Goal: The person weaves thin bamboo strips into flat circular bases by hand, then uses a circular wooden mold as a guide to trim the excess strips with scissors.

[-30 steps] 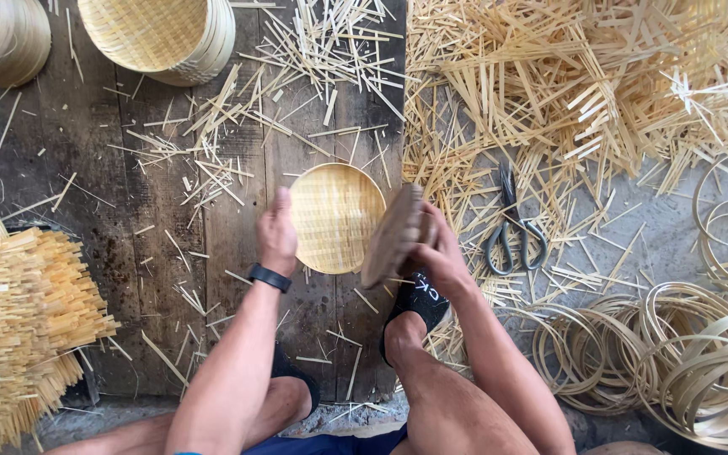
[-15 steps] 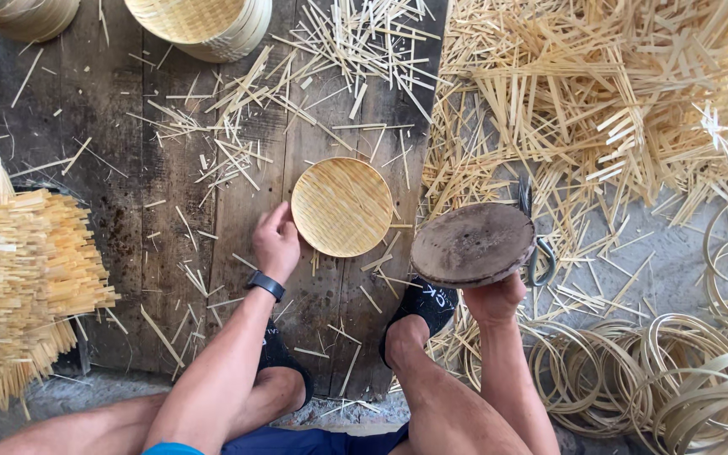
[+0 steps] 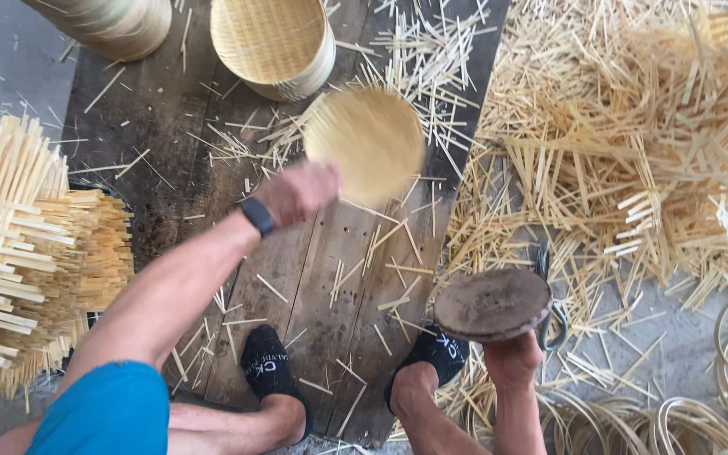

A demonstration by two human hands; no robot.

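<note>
A round woven disc (image 3: 366,143) (blurred) is gripped at its edge by the left hand (image 3: 298,193) above the plank worktop (image 3: 170,160). A dark round wooden block (image 3: 492,303) is clasped from beneath by the right hand (image 3: 511,358).

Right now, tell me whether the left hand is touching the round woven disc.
Touching. The head view shows the left hand gripping the edge of the blurred round woven disc, lifted over the wooden board.
</note>
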